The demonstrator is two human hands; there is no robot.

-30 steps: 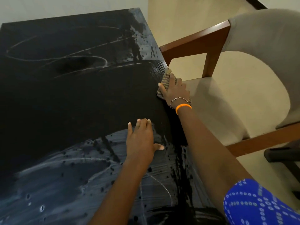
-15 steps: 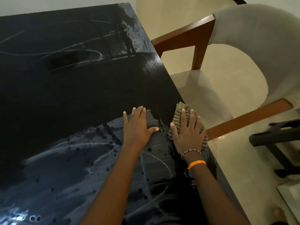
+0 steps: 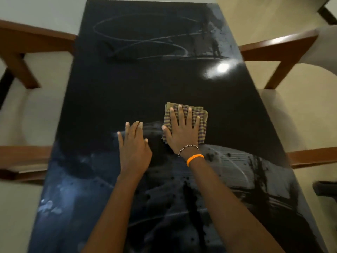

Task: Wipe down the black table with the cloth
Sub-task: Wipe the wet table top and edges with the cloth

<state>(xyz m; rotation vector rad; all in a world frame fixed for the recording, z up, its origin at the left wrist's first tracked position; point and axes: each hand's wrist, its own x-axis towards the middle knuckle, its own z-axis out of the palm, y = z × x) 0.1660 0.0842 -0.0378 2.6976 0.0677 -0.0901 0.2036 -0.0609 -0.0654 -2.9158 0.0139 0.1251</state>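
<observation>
Black table [image 3: 127, 92] bears one striped cloth [image 3: 201, 114] under flat right hand [image 3: 183, 133]; left hand [image 3: 134, 148] flat, empty.

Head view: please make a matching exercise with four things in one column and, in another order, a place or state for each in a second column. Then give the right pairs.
Things:
1. cloth
2. left hand
3. right hand
4. orange band

Places or states:
A. flat on the bare table, fingers straight
B. round the right wrist
C. folded, lying under a palm
D. pressing down on the cloth, fingers spread

Pairs: 1-C, 2-A, 3-D, 4-B
</observation>
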